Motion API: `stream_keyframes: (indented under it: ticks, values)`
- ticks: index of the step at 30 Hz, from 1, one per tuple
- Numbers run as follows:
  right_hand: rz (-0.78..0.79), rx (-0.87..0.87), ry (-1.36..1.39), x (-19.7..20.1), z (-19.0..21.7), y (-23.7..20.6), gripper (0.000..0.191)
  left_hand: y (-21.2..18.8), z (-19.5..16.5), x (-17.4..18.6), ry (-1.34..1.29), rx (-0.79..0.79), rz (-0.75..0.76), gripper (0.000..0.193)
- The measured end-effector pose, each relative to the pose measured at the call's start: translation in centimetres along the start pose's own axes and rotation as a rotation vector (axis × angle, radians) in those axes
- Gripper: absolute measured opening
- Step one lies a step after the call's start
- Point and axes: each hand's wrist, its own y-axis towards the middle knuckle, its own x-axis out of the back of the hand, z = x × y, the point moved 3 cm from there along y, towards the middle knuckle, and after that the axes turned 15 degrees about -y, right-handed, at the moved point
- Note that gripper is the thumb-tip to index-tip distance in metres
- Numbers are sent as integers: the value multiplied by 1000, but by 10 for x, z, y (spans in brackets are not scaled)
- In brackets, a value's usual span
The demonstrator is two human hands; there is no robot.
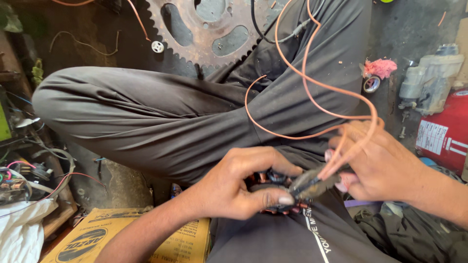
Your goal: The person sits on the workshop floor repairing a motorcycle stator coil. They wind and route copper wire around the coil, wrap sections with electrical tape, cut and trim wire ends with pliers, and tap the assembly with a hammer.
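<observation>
- Left hand (234,187) gripping a copper-wound stator coil (275,182) over the lap.
- Right hand (375,163) pinching orange wire (312,97) and a dark sleeve (312,184), touching the coil.

The left hand (239,187) is seen low at the centre, its forearm entering from the lower left. Its fingers (265,160) are curled over from above and the thumb (275,198) is stretched flat beneath them, so that a closed pinch is formed at the tips. The right hand (378,165) is reached in from the right, palm turned toward the left hand. Its fingers (341,146) are bent inward and closed, their tips lying just beside the left thumb tip. Both legs are folded crosswise beyond the fingers.
</observation>
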Motion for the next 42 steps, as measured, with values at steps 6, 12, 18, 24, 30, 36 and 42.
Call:
stream_keyframes:
  ticks: [6,12,18,24,30,36,42]
  values:
    - [113,-343,120,-3,-21,-3,49,15,14,18,-76,176,-105,62]
    - [-66,-463,389,-30,-22,-44,63,17,16,10,44,260,-196,56]
    - [174,-581,448,-26,-30,-94,36,10,-10,-13,70,222,-183,61]
    - [-118,-163,-13,-11,1,-61,41,-16,-15,-39,202,-29,-108,60]
    - [55,-159,-54,-19,31,-4,65,-36,-8,-54,385,-116,-19,55]
    - [-45,-152,759,28,64,-20,65,-40,-10,-58,473,-216,56,57]
    - [-69,-95,872,1,76,-31,75,-40,-7,-61,529,-222,13,57]
